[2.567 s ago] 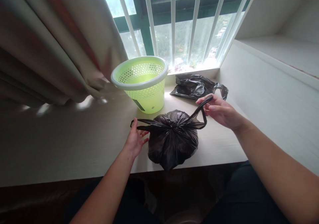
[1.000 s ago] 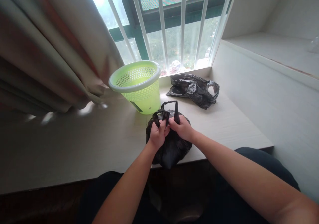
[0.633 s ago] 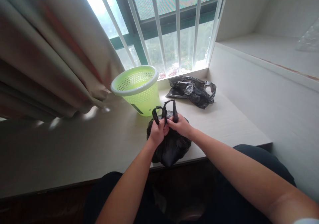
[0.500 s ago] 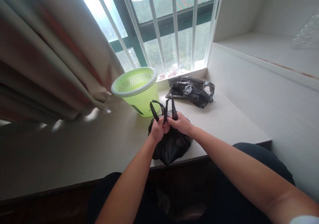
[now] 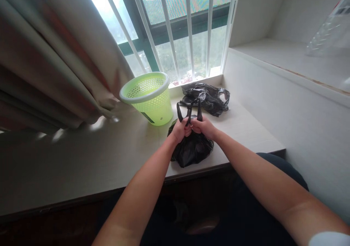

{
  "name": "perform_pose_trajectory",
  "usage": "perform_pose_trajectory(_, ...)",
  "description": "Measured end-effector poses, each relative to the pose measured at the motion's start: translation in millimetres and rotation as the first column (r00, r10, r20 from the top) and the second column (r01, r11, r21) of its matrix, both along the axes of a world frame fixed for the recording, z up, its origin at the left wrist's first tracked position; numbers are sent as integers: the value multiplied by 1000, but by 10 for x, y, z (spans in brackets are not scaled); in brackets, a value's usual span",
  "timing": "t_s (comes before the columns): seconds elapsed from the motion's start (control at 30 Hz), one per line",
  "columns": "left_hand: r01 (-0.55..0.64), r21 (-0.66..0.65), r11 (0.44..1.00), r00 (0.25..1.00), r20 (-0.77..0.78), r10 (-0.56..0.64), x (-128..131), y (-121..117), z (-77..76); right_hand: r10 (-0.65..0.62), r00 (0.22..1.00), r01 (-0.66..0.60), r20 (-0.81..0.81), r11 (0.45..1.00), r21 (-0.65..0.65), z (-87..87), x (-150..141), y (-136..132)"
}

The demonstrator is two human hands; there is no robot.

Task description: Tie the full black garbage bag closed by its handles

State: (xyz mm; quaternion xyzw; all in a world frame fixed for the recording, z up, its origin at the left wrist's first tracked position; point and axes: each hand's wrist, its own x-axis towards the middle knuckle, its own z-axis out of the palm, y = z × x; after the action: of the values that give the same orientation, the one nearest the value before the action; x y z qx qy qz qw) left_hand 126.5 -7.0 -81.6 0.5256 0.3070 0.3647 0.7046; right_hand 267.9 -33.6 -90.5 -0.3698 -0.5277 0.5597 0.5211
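A filled black plastic bag (image 5: 193, 151) sits near the front edge of the window ledge, its two handle loops standing up. My left hand (image 5: 180, 130) is closed around the gathered neck of the bag on the left. Beside it, nearly touching, my right hand (image 5: 204, 127) grips the neck on the right. What is inside the bag is hidden. Just behind and to the left stands a light green mesh wastebasket (image 5: 157, 105) with a grey rim. A second black plastic bag (image 5: 209, 99), crumpled, lies behind my hands by the window.
The pale ledge (image 5: 131, 155) runs along a barred window (image 5: 180, 38). A heavy curtain (image 5: 62, 56) hangs at the left. On the right, a white cabinet shelf (image 5: 281, 54) holds a clear plastic bottle (image 5: 325, 34). My legs are below the ledge's front edge.
Both hands and the held bag have shifted slightly right and away from me, toward the crumpled bag. The view has turned a little to the right.
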Motion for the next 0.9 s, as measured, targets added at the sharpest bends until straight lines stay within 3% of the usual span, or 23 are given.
perform_pose_trajectory(0.23, 5, -38, 999, 997, -81, -8, 53, 45, 62, -148, 985, 146, 86, 989, 28, -23, 1, 58)
perform_pose_trajectory(0.43, -31, -47, 998, 992, -121, 25, 89, 59, 143, -188, 971, 177, 145, 980, 86, 63, 3, 91)
perform_pose_trajectory(0.67, -37, -33, 999, 994, -107, 34, 120, 61, 196, -189, 966, 169, 176, 978, 121, 127, 53, 76)
perform_pose_trajectory(0.9, -43, -24, 999, 997, -69, 41, 72, 9, 106, -110, 983, 96, 144, 990, 105, 26, 56, 105)
